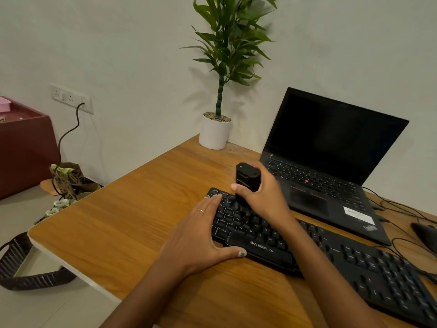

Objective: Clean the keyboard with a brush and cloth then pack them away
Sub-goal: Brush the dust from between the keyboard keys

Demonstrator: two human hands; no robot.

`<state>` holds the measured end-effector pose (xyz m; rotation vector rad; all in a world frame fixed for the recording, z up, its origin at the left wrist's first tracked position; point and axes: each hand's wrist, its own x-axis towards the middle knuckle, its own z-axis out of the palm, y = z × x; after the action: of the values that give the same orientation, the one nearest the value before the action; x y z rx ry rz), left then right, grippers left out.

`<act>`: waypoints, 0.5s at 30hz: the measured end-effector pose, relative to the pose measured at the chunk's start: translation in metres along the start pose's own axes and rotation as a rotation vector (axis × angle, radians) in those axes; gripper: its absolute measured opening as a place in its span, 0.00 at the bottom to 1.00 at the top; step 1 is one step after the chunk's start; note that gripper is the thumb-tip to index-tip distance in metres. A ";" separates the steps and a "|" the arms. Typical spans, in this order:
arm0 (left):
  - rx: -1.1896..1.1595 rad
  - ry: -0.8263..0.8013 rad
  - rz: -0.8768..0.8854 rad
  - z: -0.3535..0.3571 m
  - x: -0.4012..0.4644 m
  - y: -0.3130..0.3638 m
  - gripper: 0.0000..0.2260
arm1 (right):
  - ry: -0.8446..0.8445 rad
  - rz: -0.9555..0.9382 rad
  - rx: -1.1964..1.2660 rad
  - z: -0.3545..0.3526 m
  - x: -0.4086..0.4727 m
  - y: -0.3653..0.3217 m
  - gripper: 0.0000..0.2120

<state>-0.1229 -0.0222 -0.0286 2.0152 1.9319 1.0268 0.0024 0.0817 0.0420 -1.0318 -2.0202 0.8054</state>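
A black keyboard [343,259] lies diagonally across the wooden desk [132,221]. My right hand [264,195] grips a black brush [247,178] by its thick upright handle, with the lower end down on the keys at the keyboard's top-left corner. My left hand [201,233] lies flat on the keyboard's left end, fingers spread over the edge keys and thumb along the front rim. No cloth is visible.
An open black laptop [331,166] stands behind the keyboard. A white potted plant [215,131] sits in the far corner. A mouse [425,235] and cables lie at the right. A patterned bag [68,178] and a dark strap [21,268] lie on the floor to the left.
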 end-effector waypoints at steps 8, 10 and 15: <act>0.018 -0.024 -0.026 -0.001 -0.001 0.001 0.51 | 0.016 0.088 0.024 -0.011 0.003 0.003 0.20; 0.016 -0.020 -0.022 -0.002 -0.001 0.001 0.51 | 0.026 0.082 0.042 -0.008 0.002 0.005 0.21; 0.003 -0.022 -0.019 -0.002 -0.001 0.002 0.51 | -0.047 0.137 0.142 -0.018 0.006 0.005 0.19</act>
<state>-0.1221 -0.0243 -0.0267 1.9971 1.9387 0.9939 0.0168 0.0929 0.0499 -1.0867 -1.9159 1.0388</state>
